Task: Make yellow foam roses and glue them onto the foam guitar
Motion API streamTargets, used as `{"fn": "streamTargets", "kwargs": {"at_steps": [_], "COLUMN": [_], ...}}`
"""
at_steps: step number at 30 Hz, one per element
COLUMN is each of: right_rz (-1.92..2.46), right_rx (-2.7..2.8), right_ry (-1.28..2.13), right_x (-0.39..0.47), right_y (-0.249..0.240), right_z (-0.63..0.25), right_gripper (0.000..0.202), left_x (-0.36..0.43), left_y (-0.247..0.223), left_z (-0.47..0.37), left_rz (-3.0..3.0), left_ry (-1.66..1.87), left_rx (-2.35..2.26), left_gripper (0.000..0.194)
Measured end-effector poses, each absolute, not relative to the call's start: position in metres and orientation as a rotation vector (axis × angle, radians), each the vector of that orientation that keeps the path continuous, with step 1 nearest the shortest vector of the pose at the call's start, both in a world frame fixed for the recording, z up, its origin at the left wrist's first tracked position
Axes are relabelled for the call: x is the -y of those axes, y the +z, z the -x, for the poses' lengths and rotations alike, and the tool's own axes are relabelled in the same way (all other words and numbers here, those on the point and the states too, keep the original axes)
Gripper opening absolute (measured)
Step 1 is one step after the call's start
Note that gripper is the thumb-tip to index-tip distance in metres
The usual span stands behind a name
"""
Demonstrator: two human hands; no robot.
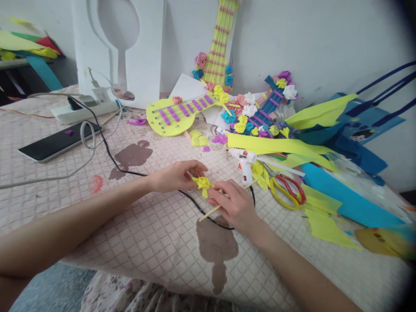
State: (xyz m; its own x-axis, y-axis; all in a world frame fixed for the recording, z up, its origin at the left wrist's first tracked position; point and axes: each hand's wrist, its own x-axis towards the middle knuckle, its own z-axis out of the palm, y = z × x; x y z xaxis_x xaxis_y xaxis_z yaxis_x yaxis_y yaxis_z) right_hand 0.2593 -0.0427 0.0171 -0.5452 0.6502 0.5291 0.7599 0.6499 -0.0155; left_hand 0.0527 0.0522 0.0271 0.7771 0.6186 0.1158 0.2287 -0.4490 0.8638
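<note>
Between my two hands is a small yellow crepe-paper flower (pixel 203 183), held just above the quilted table cover. My left hand (pixel 180 175) has its thumb and fingers on the flower's left side. From the right, my right hand (pixel 234 203) pinches the flower's base. A thin wooden stick (pixel 209 213) runs under the right hand's fingers and sticks out on both sides. Just beyond that hand lies a white hot glue gun (pixel 246 162), its black cord passing under both hands. Scissors with red and yellow handles (pixel 287 190) rest to its right.
Paper-flower-trimmed guitars stand and lie at the back, among them a yellow guitar (pixel 175 116). Yellow strips and a blue paper strip (pixel 351 195) spread over the right side. A power strip (pixel 84 112), a black flat device (pixel 60 141) and cables occupy the left.
</note>
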Motion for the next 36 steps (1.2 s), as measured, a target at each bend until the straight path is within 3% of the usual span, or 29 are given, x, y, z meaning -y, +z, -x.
{"fn": "streamTargets", "kwargs": {"at_steps": [6,11,16,21,36], "right_rz": [1.315,1.285,1.154,1.015,0.937], "right_rx": [2.266,2.249,2.233,2.305,2.316], "right_ry": [-0.208,-0.164,-0.167,-0.177,-0.207], "right_x": [0.053,0.051,0.045,0.041,0.04], "right_y": [0.02,0.015,0.013,0.015,0.013], "right_z": [-0.254,-0.255,-0.258,-0.261,-0.263], "right_gripper": [0.063,0.033,0.02,0.028,0.025], "left_x": [-0.053,-0.054,-0.054,-0.054,-0.055], "left_y": [0.03,0.029,0.027,0.027,0.026], "left_z": [-0.051,-0.051,-0.05,-0.05,-0.049], "left_rz": [-2.04,-2.046,-2.05,-2.033,-2.039], "left_ry": [0.495,0.49,0.509,0.499,0.491], "left_rx": [-0.646,-0.657,-0.646,-0.636,-0.627], "left_gripper": [0.041,0.041,0.04,0.041,0.041]}}
